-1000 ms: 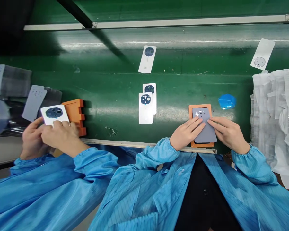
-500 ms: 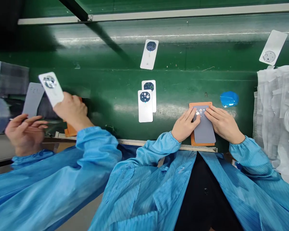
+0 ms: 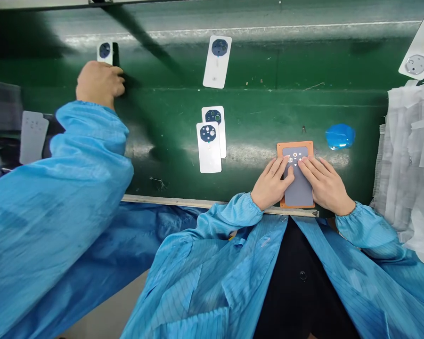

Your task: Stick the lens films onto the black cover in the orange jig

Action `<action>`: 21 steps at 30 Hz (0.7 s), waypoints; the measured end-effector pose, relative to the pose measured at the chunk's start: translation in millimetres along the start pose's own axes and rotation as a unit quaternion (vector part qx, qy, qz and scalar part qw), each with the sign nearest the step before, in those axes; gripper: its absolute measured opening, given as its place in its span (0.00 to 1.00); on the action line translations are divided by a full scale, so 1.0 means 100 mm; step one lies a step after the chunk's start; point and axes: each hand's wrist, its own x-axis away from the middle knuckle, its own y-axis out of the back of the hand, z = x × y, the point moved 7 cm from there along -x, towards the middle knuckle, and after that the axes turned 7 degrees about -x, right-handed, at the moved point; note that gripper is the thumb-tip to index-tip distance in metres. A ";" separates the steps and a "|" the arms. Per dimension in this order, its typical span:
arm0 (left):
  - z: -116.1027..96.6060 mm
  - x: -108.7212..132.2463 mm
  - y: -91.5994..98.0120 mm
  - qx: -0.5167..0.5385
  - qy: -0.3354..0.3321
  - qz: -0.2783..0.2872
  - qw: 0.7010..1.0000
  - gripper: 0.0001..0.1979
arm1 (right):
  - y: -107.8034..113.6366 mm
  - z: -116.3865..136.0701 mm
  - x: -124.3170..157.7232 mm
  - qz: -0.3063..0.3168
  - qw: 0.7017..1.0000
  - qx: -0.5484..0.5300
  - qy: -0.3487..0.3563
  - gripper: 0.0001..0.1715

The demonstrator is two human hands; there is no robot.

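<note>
My left hand (image 3: 271, 182) and my right hand (image 3: 324, 182) both lie on a grey sheet (image 3: 298, 186) with small holes. The sheet rests on an orange jig (image 3: 294, 145) at the near edge of the green belt (image 3: 268, 84). The fingers of both hands are stretched out and press the sheet flat near its holes. A little to the left lie two overlapping white cards (image 3: 210, 139) with dark round camera cut-outs. Another white card (image 3: 216, 61) lies farther back on the belt.
A co-worker's hand (image 3: 99, 84) in a blue sleeve reaches far onto the belt at the left and sets down a white card (image 3: 105, 52). A blue film scrap (image 3: 340, 136) lies right of the jig. White bags (image 3: 410, 160) are stacked at the right. Another card (image 3: 419, 51) lies top right.
The co-worker's hand has carried a white card from the near left out to the far left of the belt. My fingers have slid up the grey sheet to its holes.
</note>
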 end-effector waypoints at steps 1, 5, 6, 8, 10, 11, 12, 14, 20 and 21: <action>-0.02 0.02 0.00 -0.004 0.001 0.004 1.000 0.21 | 0.00 0.02 0.02 -0.001 1.000 0.003 0.000 0.37; -0.10 0.04 -0.01 -0.012 0.011 0.040 0.999 0.21 | -0.02 0.06 0.08 0.007 1.000 0.007 -0.003 0.37; -0.10 0.03 0.00 -0.012 0.015 0.049 0.999 0.22 | -0.03 0.06 0.08 0.008 1.000 0.009 -0.005 0.37; -0.08 0.02 0.01 0.000 0.024 0.061 0.998 0.23 | -0.05 0.07 0.10 0.009 1.000 0.010 -0.007 0.36; -0.01 0.01 0.02 0.034 0.028 0.061 0.997 0.25 | -0.06 0.06 0.10 0.005 1.000 0.000 -0.009 0.34; 0.05 0.01 0.03 0.062 0.026 0.056 0.996 0.27 | -0.04 0.06 0.10 -0.001 1.000 -0.013 -0.009 0.33; 0.10 0.00 0.05 0.095 0.024 0.045 0.994 0.28 | -0.01 0.06 0.10 -0.012 0.999 -0.035 -0.009 0.32; 0.25 -0.02 0.10 0.173 0.041 0.002 0.984 0.32 | 0.09 0.07 0.10 -0.048 0.993 -0.110 -0.011 0.29; 0.43 -0.13 0.30 0.459 0.194 -0.167 0.851 0.27 | 0.28 -0.15 0.10 -0.253 0.745 -0.603 -0.135 0.15; 0.36 -0.17 0.35 0.486 0.191 -0.182 0.833 0.19 | 0.21 -0.20 0.09 -0.266 0.659 -0.684 -0.164 0.13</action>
